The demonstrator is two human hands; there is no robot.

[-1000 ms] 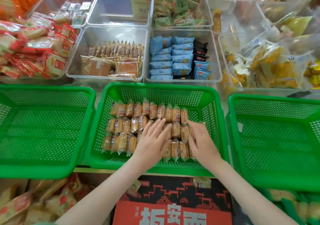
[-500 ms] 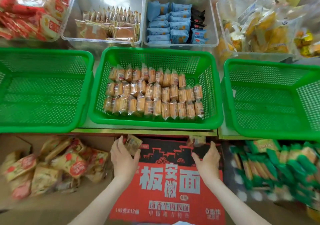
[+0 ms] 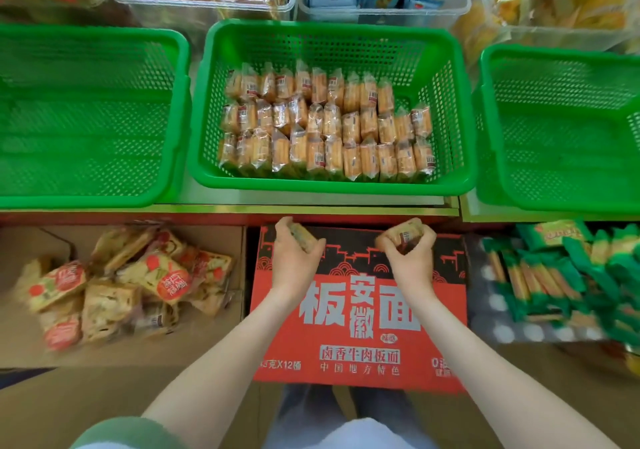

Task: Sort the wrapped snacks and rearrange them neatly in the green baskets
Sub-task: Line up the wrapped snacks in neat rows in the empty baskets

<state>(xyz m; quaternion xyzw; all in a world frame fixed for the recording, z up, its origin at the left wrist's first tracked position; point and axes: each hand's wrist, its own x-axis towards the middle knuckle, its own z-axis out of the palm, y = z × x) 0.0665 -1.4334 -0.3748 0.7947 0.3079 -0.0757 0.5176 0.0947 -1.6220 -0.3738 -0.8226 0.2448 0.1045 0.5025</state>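
Green middle basket (image 3: 450, 109) holds three rows of wrapped snacks (image 3: 325, 123), while left hand (image 3: 294, 261) and right hand (image 3: 410, 258) each grip one snack above a red carton (image 3: 356, 327)

The left hand (image 3: 294, 265), the right hand (image 3: 410, 261) and both forearms are bare. A soft sage-green sleeve (image 3: 128, 433) covers the left upper arm. Lower centre, a pale blue-white garment (image 3: 349, 434) overlies grey-blue trousers (image 3: 311, 403).
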